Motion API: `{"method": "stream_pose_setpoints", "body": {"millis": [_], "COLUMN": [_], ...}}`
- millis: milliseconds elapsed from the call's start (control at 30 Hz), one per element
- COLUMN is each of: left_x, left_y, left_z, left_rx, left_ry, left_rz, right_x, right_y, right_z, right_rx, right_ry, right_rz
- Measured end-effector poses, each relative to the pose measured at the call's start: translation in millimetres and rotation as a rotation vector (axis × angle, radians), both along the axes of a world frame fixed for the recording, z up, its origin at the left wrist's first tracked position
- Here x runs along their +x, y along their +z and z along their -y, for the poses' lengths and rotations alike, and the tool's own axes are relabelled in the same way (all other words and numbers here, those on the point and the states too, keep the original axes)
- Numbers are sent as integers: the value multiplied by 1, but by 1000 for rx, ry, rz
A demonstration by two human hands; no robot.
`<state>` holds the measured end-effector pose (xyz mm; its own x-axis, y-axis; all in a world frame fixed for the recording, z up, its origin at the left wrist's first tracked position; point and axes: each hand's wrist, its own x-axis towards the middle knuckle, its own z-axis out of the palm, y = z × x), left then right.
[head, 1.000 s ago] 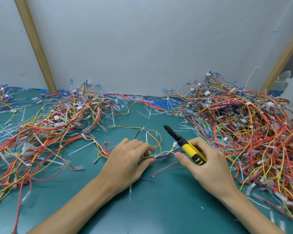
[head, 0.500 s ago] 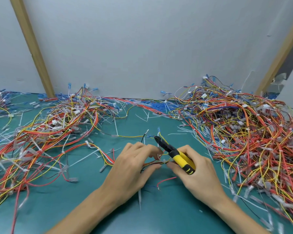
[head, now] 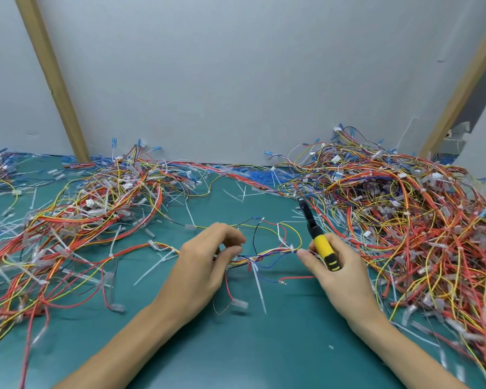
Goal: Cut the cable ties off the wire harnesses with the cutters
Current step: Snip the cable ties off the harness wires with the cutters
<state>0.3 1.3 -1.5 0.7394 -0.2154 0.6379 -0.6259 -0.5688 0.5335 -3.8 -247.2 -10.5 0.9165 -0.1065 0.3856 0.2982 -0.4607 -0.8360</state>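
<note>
The task is judged to be in mid-course. A single wire harness (head: pixel 267 252) is held over the green mat (head: pixel 264 346) at the centre of the view, pinched at its 9 o'clock end between the thumb and fingertips of the left hand (head: pixel 205 256). Its 3 o'clock end is touched by the thumb of the right hand (head: pixel 340 273), whose fingers are wrapped round the yellow handles of the cutters (head: pixel 324 248). The black jaws are seen together, pointed toward 11 o'clock and clear of the wires. At least 2 white ties are seen uncut on this harness: a short cable tie (head: pixel 291 246) just beside the right thumb, and a long-tailed cable tie (head: pixel 258 282) hanging toward 6 o'clock. A large tangle (head: pixel 404 220) is heaped at 2 o'clock and a flatter tangle (head: pixel 76 220) is spread at 10 o'clock. Which of them has been stripped cannot be told, as white ties are seen in both. Loose tie offcuts (head: pixel 237 192) are scattered at 12 o'clock, so some cutting is judged done and much is judged left. No bin or tray is seen, and everything lies loose on the mat.
</note>
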Motion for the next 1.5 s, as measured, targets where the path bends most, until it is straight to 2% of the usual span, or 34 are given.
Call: {"method": "stream_pose_setpoints", "body": {"millis": [167,333,667,1167,1500], "left_x": [-2,-6,-6,-4,-1], "left_y": [3,4,-2,-3,-4], "left_z": [2,2,4,6,4], "left_rx": [-22,51,146,-11,-129], "left_ry": [29,129,-16,-1,-52], "left_rz": [25,12,-50,-164,-423], "right_x": [2,3,2,1,-3], "right_y": [-2,-3,-2,-2,2], "right_z": [3,5,4,1,-1], "right_rx": [49,56,38,9,4], "right_ry": [27,29,53,70,97], "right_rz": [-18,-29,-28,-56,-90]}}
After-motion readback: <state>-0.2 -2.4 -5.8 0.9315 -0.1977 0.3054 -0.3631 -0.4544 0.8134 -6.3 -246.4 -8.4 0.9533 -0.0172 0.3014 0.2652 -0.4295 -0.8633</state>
